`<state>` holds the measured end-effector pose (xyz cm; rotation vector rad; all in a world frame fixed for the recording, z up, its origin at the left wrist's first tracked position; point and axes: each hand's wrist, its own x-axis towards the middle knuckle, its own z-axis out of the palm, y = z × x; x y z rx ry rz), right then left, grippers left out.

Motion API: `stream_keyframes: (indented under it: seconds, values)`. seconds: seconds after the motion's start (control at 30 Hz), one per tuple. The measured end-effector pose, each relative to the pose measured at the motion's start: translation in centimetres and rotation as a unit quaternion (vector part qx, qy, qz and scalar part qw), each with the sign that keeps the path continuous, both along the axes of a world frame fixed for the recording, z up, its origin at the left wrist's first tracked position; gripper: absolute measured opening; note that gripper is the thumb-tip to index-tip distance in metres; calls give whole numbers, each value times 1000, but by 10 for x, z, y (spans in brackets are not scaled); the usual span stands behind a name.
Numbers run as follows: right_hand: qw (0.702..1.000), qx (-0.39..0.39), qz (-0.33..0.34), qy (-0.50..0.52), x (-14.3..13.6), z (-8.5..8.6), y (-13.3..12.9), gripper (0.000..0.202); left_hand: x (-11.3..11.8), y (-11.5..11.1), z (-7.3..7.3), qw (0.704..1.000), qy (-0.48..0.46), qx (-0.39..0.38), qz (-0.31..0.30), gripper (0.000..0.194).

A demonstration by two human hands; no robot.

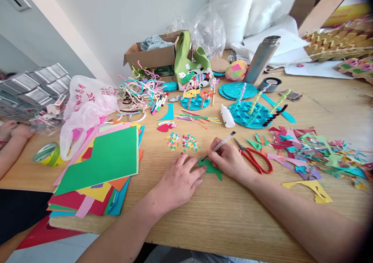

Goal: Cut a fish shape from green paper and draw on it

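Note:
My right hand (pixel 230 160) grips a slim pen (pixel 223 141), its tip down at a small green paper cutout (pixel 214 169) on the table. The cutout looks like a fish, with a pointed tail; its left part is partly hidden by my fingers. My left hand (pixel 179 181) lies with fingers spread, the fingertips at the cutout's left edge. Red-handled scissors (pixel 256 160) rest just right of my right hand. Beyond my hands are two small piles of colored paper dots (pixel 190 141) and a red paper heart (pixel 163 128).
Stacked colored paper (pixel 116 150) lies left, beside a plastic bag (pixel 90 96) and tape roll (pixel 48 154). Paper scraps (pixel 305 150) cover the right. Farther back stand a glue bottle (pixel 227 116), blue discs (pixel 250 113) and a steel flask (pixel 262 59). Another person's hands (pixel 21 131) rest far left.

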<state>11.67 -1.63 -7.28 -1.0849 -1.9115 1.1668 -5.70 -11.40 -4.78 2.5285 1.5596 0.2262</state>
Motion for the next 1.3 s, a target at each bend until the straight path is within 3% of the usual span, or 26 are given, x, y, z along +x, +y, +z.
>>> stream_keyframes:
  seconds: [0.2,1.3]
  values:
    - [998,8,-63,27,1,6,-8,16,0,-1,0,1000,4,8,-2,36]
    - [1000,-1,-19,-23,-1,0,-7,12,9,-3,0,1000,8,4,21,38]
